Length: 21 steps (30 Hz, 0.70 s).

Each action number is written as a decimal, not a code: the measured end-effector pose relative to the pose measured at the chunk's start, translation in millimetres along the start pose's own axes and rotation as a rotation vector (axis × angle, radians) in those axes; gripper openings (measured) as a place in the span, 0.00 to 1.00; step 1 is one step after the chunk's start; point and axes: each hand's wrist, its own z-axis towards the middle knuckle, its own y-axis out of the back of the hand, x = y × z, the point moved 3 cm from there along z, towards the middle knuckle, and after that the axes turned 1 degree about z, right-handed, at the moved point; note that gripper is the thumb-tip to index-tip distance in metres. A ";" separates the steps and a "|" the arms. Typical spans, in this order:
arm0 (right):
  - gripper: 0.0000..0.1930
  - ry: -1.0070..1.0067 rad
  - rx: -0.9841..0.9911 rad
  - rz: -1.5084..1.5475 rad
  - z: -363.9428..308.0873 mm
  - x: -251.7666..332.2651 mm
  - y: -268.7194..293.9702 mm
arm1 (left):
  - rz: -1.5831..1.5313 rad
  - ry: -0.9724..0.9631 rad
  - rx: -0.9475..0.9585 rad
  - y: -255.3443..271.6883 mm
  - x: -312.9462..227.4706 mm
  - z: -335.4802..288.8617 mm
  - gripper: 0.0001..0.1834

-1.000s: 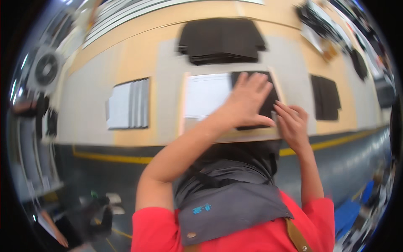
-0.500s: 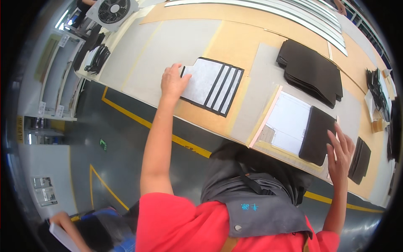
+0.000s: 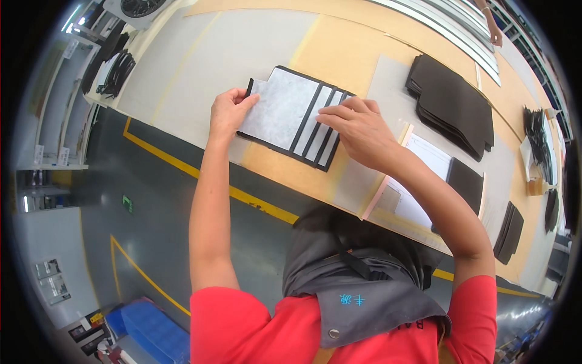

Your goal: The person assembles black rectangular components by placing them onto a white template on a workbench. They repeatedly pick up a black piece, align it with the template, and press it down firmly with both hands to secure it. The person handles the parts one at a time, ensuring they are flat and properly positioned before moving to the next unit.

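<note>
A flat white panel (image 3: 280, 106) with black edging lies tilted on the table, with several black strips across its right part and a notch at its far left corner. My left hand (image 3: 231, 112) grips its left edge, thumb on top and fingers around the rim. Over the black-striped part is my right hand (image 3: 362, 130), bent inward with fingers together at the strips. Its thumb is hidden, so any small thing pinched there cannot be made out. The panel's far right corner is partly covered by that hand.
Right of the panel, a stack of dark brown sheets (image 3: 451, 103) lies on the table (image 3: 200, 79). Nearer are a white template sheet (image 3: 418, 200), a dark piece (image 3: 467, 182) and smaller dark pieces (image 3: 509, 233). Long white strips (image 3: 448, 33) run along the far side, near another person's hand (image 3: 496, 35).
My right hand has left the dark piece on the right and reached across to the panel's strips. My left hand has taken the panel's edge, and the panel has shifted slightly left.
</note>
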 end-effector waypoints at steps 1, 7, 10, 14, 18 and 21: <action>0.21 0.017 0.021 -0.021 4.6 -2.6 -2.9 | -0.026 -0.006 -0.004 0.0 -0.4 -1.1 0.16; 0.18 0.112 0.060 -0.147 14.4 1.3 -14.1 | -0.178 -0.541 -0.420 68.1 -74.4 -66.3 0.12; 0.18 0.070 -0.061 -0.112 14.2 -2.5 -2.6 | 0.081 -0.950 -0.437 75.7 -139.8 -103.3 0.06; 0.18 -0.359 -0.168 0.618 -1.2 -30.1 29.3 | 0.231 -1.300 -0.310 66.7 -184.9 -137.9 0.10; 0.44 -0.523 0.130 1.588 -44.6 -21.6 37.0 | 0.085 -1.441 -0.175 31.5 -204.6 -159.7 0.04; 0.46 -0.400 0.204 1.976 -80.3 10.8 47.4 | 0.134 -1.481 -0.089 13.6 -218.6 -182.8 0.08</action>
